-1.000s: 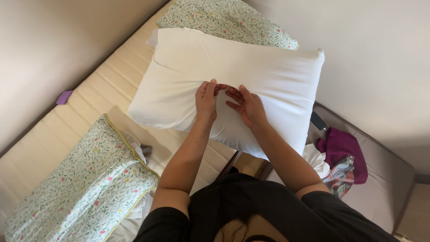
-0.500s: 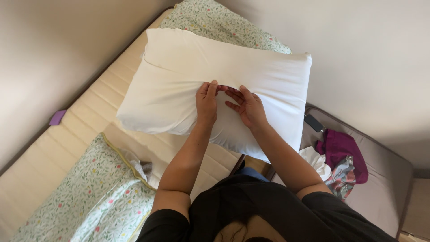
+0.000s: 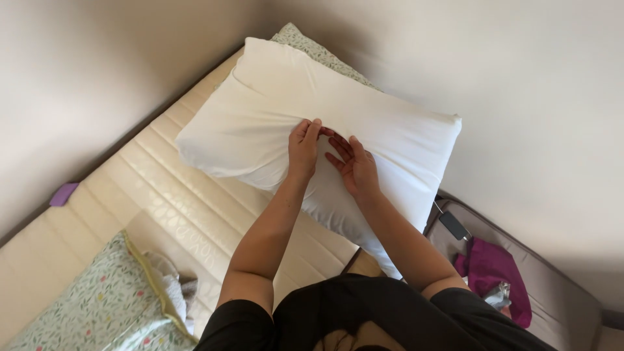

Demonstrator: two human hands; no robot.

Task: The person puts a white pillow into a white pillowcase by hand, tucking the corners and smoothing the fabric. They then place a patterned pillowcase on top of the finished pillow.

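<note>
From the head camera, the white pillow (image 3: 260,123) is lying across the bare mattress (image 3: 162,208), its far end overlapping a floral pillow (image 3: 305,45) by the wall. The left hand (image 3: 303,148) is pressing on the pillow's middle, fingers close together and pinching a fold of the cover. The right hand (image 3: 354,166) is resting just beside it, fingers flat and slightly spread on the fabric, fingertips nearly touching the left's. Another floral pillow (image 3: 91,305) is lying at the near left. A purple cloth (image 3: 494,266) is sitting on a grey seat (image 3: 565,305) at right.
</note>
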